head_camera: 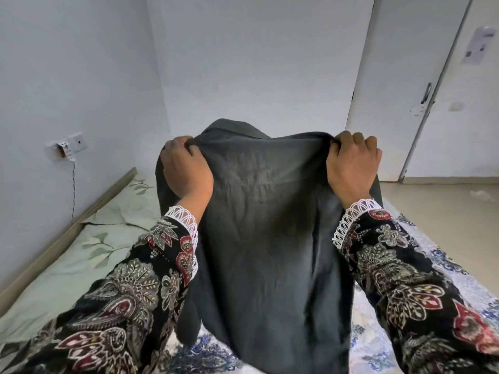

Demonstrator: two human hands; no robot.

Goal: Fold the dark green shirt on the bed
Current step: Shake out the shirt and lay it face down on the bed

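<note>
The dark green shirt (264, 225) hangs in the air in front of me, spread wide between both hands, its lower part draping toward the bed. My left hand (186, 168) grips its upper left edge in a fist. On the other side, my right hand (351, 166) clutches the upper right edge. A rounded part of the shirt, perhaps the collar, rises behind the top edge. Both arms wear black floral sleeves with white lace cuffs.
Under the shirt lies the bed with a blue-patterned white cover (437, 260). A pale green leaf-print sheet (81, 252) covers the left side along a wooden frame edge (59, 238). A wall socket with a hanging cable (66, 149) is at left, white doors (421, 90) at right.
</note>
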